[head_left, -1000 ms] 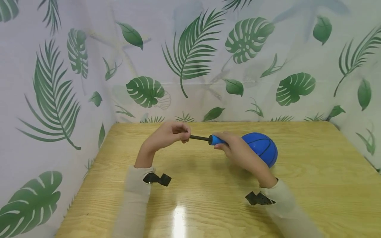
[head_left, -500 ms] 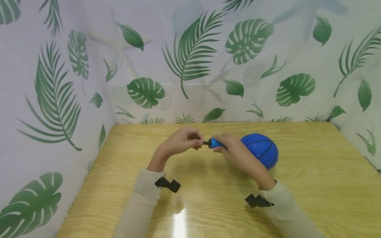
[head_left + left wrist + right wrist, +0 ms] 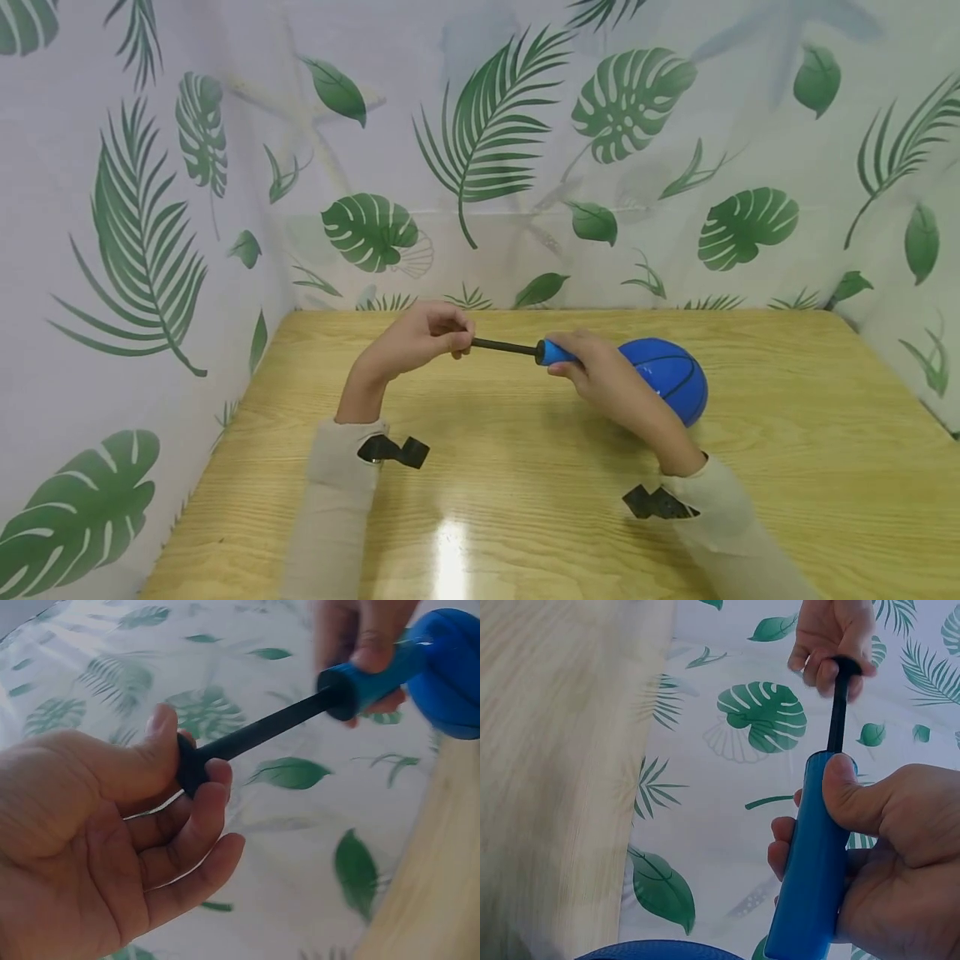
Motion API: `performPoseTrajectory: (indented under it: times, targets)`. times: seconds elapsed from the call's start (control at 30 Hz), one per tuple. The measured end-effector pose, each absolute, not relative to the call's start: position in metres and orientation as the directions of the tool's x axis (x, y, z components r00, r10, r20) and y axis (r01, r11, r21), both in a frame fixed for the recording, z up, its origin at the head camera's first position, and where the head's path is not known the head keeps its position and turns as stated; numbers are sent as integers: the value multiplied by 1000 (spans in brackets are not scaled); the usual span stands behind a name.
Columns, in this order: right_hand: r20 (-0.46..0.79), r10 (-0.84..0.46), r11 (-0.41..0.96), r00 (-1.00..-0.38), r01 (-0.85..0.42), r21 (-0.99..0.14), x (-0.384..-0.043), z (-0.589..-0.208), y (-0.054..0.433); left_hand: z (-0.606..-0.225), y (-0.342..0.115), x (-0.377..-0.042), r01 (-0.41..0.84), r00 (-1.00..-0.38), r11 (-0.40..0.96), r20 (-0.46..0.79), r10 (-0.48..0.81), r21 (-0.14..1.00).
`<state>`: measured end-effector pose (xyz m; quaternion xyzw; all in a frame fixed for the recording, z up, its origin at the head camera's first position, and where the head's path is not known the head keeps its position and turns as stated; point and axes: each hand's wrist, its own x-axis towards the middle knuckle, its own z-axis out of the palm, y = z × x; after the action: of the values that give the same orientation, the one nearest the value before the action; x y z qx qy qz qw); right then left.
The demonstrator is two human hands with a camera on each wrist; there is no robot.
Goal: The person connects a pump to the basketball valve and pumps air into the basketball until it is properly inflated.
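Note:
My right hand [image 3: 611, 375] grips the blue barrel of a hand pump [image 3: 804, 862], its thumb laid along the side near the collar. The pump's black rod [image 3: 266, 729] is drawn well out to the left. At the rod's far end, my left hand [image 3: 412, 342] pinches the black handle [image 3: 191, 765] between thumb and fingers. Just beyond the right hand is a blue ball [image 3: 671, 379] with black lines, partly covered by that hand. In the left wrist view the ball shows close to the barrel's far end; whether they are joined I cannot tell.
Under both forearms spreads a wood-grain table [image 3: 510, 517]. A white leaf-printed sheet [image 3: 517, 167] stands behind it and along its sides. Each sleeve carries a black wrist mount [image 3: 393, 450] at the cuff.
Half a second ago the left hand had moved right, with the rod mostly inside the barrel. Now it is back left and the rod is drawn out. The right hand and ball stay nearly still.

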<state>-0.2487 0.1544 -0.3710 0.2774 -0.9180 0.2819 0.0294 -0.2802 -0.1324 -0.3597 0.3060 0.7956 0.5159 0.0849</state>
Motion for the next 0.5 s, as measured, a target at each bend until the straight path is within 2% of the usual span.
performPoseTrajectory:
  times: [0.3, 0.5]
  targets:
    - [270, -514, 685, -814, -579, -442, -244, -378, 146, -380, -87, -281, 393, -752, 276, 134, 645, 877]
    - [243, -533, 657, -810, -578, -484, -245, -375, 148, -373, -99, -282, 419, -744, 293, 140, 653, 860]
